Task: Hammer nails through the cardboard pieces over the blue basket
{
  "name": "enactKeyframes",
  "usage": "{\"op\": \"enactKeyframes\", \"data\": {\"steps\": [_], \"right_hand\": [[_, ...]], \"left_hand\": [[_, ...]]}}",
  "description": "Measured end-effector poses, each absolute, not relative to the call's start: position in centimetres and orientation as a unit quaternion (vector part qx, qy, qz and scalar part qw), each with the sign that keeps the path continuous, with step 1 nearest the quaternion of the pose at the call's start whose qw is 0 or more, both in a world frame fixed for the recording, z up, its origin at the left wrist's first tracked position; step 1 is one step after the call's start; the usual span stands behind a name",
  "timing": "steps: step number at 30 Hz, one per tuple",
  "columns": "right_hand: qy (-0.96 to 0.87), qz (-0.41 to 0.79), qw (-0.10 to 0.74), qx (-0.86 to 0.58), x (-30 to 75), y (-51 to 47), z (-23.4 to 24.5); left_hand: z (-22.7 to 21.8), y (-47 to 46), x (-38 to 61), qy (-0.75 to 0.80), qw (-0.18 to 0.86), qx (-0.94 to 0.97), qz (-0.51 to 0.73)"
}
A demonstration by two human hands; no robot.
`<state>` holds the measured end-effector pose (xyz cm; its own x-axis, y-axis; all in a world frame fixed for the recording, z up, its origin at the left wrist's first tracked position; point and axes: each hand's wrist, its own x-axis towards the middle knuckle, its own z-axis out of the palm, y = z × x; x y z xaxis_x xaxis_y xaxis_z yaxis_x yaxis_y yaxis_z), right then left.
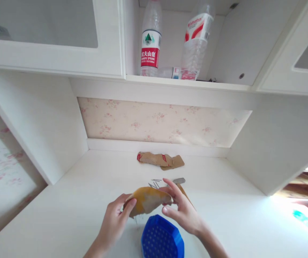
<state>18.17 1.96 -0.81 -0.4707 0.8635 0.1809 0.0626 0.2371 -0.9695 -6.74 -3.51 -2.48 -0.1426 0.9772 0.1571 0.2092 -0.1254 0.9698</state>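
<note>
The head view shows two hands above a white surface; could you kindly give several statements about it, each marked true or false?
1. The left hand holds a yellow-and-grey piece. True.
2. A red bowl stands nearest the camera. False: the container there is blue.
3. Cardboard lies farther back than the nails. True.
4. Cups fill the open cabinet above. False: plastic bottles are in it.
5. The wall panel has a floral pattern. True.

Left hand (116,215) pinching the left end of a curved, patchy yellow-and-tan sheet (150,200), right hand (183,209) at its right end! Near, a blue, angular-sided plastic tray (168,224); farther, thin grey nails; far back, crumpled brown cardboard (152,158).
</note>
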Motion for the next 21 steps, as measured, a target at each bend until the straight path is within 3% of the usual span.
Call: {"op": "enactKeyframes", "data": {"steps": [5, 8, 15, 21], "right_hand": [[-0.590, 0.566, 0.414, -0.400, 17.5, -0.6, 1.2], [-0.548, 0.577, 0.434, -0.424, 17.5, -1.9, 1.3], [-0.486, 0.631, 0.398, -0.455, 18.0, -3.4, -0.2], [-0.460, 0.520, 0.491, -0.526, 19.0, -4.4, -3.1]], "left_hand": [[-0.7, -4.5, -3.4, 0.482, 0.527, 0.431, 0.551], [-0.6, -5.4, -2.4, 0.492, 0.591, 0.388, 0.509], [-1.0, -6.3, -2.5, 0.532, 0.614, 0.355, 0.461], [-1.1, -5.9, -2.7, 0.556, 0.611, 0.414, 0.384]]}}
